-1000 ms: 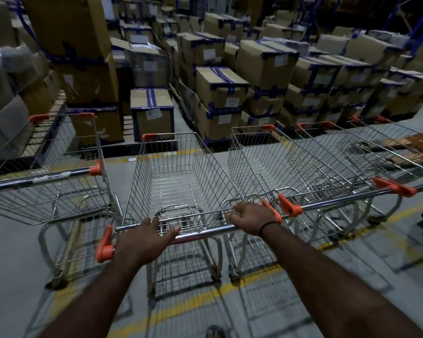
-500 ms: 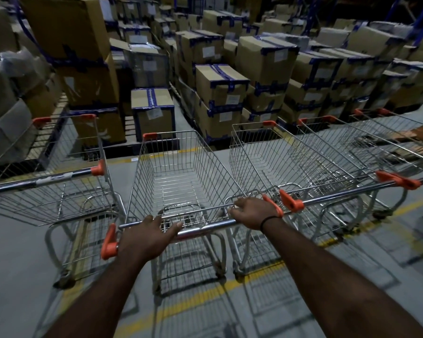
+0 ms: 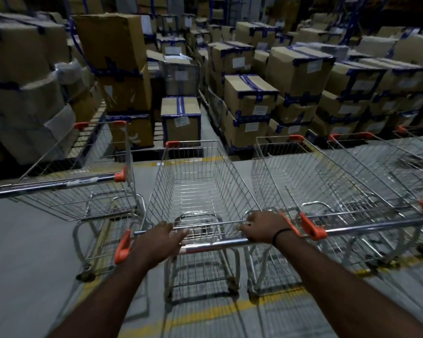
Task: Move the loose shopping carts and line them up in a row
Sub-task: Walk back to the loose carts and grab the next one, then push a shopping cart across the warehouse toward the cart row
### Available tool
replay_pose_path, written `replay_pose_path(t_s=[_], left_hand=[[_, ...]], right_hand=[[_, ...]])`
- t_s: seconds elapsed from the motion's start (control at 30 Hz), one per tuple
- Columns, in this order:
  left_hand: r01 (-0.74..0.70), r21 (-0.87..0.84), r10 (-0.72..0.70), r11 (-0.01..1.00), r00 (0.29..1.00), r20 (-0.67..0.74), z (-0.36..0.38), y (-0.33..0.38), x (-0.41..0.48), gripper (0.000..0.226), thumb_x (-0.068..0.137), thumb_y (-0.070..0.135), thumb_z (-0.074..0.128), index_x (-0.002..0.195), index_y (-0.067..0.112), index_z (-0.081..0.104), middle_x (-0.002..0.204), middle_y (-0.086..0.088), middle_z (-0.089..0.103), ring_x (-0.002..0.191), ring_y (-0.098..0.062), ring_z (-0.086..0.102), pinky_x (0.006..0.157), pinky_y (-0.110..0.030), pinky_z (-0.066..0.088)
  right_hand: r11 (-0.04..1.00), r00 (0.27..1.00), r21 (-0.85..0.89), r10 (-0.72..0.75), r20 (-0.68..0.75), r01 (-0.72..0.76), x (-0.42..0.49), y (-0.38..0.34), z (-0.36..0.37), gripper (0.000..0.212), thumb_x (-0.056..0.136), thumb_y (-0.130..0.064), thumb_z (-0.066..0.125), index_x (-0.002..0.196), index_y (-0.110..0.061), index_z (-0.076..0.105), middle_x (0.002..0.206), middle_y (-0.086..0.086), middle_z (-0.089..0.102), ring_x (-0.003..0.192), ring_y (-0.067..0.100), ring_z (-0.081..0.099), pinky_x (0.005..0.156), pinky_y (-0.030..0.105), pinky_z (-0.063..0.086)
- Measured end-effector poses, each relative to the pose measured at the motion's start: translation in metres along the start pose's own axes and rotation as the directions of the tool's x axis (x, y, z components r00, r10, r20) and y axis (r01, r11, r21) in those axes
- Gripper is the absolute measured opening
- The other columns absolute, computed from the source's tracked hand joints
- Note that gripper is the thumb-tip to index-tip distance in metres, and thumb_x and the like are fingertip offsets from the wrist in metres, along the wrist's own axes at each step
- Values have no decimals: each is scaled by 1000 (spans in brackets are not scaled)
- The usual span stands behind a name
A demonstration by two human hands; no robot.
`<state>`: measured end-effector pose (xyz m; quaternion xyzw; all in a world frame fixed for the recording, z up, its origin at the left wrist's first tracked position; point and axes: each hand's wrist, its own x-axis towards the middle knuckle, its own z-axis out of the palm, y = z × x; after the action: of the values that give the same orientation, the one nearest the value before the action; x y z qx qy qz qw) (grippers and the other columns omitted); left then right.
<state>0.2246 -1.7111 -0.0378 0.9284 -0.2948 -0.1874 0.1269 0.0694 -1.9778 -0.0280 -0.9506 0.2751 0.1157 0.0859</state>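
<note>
Head view, and not much has changed in the last second: left hand (image 3: 156, 237) and right hand (image 3: 264, 228) stay clamped on the handle bar (image 3: 213, 246), set apart near its two ends. The whole lineup has slid a little toward 3 o'clock in view. The middle cart (image 3: 195, 181) sits dead centre. It's a chrome wire-mesh basket tapering toward its nose, with a smooth metal tube for a handle and orange plastic caps (image 3: 121, 247) at the corners. Its long axis runs from 6 to 12, nose aimed at the stacked cardboard boxes (image 3: 249, 93), which are brown and banded in dark blue tape. The left cart (image 3: 83, 196) stands just beside at 9 o'clock and the right cart (image 3: 315, 181) close at 3, both pointing the same way. A worn yellow floor line (image 3: 205, 313) crosses under the wheels at 6. A dark wristband (image 3: 282, 232) circles the right wrist.
</note>
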Motion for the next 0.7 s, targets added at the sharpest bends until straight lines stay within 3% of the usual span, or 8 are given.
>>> replay_pose_path(t_s=[0.13, 0.33, 0.7], left_hand=[[10, -5, -10, 1000, 993, -115, -18, 1, 9, 78, 90, 80, 39, 136, 20, 58, 139, -6, 61, 126, -26, 58, 97, -36, 47], [19, -67, -39, 998, 953, -301, -62, -12, 5, 65, 92, 71, 51, 130, 20, 63, 128, -7, 68, 116, -27, 63, 91, -40, 52], [216, -118, -246, 969, 854, -458, -149, -145, -6, 73, 87, 74, 55, 138, 23, 61, 139, -1, 64, 126, -24, 60, 99, -41, 50]], right_hand=[[996, 995, 27, -81, -65, 83, 25, -30, -20, 69, 90, -74, 44, 139, -26, 58, 139, -1, 61, 128, 22, 57, 102, 36, 47], [953, 950, 79, -281, -135, 293, 47, -97, -42, 66, 92, -73, 46, 139, -28, 58, 141, -7, 60, 128, 18, 56, 100, 36, 48], [860, 845, 48, -486, -224, 508, 90, -245, -83, 64, 94, -70, 46, 140, -27, 57, 138, -5, 62, 126, 19, 57, 96, 37, 51]])
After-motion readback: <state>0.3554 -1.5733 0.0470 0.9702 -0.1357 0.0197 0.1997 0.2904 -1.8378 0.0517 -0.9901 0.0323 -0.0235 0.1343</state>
